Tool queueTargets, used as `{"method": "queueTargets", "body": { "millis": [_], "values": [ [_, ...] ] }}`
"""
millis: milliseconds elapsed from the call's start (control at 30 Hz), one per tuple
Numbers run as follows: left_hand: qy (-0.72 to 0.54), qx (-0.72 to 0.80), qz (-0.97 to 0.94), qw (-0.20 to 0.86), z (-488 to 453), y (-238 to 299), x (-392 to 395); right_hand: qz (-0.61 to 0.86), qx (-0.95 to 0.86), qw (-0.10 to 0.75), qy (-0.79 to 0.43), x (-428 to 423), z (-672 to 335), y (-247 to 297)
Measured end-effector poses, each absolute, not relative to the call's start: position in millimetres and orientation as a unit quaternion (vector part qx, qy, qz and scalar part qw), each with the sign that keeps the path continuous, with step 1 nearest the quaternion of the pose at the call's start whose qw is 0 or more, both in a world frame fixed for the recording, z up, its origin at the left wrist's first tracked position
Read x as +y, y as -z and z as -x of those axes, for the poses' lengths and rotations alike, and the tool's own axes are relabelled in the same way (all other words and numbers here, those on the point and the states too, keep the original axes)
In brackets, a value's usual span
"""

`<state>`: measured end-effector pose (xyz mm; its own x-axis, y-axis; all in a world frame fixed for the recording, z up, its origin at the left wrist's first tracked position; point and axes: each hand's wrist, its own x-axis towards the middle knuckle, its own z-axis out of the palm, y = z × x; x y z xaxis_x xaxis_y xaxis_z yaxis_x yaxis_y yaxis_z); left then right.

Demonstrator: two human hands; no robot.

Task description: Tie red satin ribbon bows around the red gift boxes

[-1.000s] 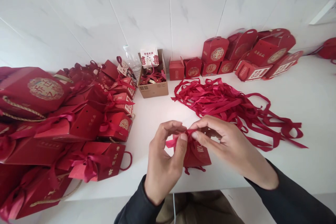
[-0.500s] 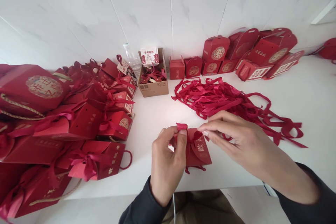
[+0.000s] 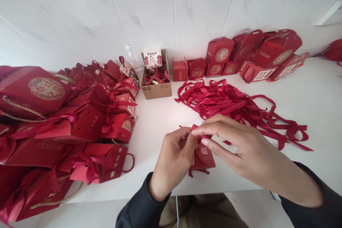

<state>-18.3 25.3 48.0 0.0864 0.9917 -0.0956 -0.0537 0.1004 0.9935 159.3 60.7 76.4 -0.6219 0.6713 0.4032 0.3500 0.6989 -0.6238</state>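
Observation:
A small red gift box [image 3: 204, 156] with gold lettering stands on the white table [image 3: 160, 121] near its front edge. A red satin ribbon [image 3: 194, 128] runs over the top of the box. My left hand [image 3: 175, 158] pinches this ribbon at the box's top left, fingers closed. My right hand [image 3: 235, 146] pinches the same ribbon from the right, thumb and forefinger together above the box. Both hands meet over the box and hide most of its top.
A heap of loose red ribbons [image 3: 235, 108] lies just behind my right hand. Finished red boxes with bows [image 3: 101, 128] crowd the left side. An open cardboard box [image 3: 156, 82] and a row of untied red boxes [image 3: 240, 58] stand along the tiled wall.
My hands were apart half a second ago, each with a ribbon end; now they have come together over the box top, the right hand crossing left toward the left hand.

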Motion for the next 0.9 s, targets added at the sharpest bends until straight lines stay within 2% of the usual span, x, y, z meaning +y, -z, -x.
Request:
{"method": "queueTargets", "body": {
  "millis": [233,433,900],
  "values": [
    [-0.465,0.469,-0.495,0.565,19.4,-48.8,24.1,0.326,-0.85,0.335,-0.244,63.4,-158.9,-73.1],
    [-0.465,0.513,-0.465,0.552,21.8,-41.7,27.2,0.422,-0.807,0.3,-0.283,65.1,-163.0,-68.4],
    [-0.476,0.484,-0.473,0.561,20.6,-45.5,26.4,0.445,-0.799,0.304,-0.266,68.1,-161.9,-69.4]
  ]
}}
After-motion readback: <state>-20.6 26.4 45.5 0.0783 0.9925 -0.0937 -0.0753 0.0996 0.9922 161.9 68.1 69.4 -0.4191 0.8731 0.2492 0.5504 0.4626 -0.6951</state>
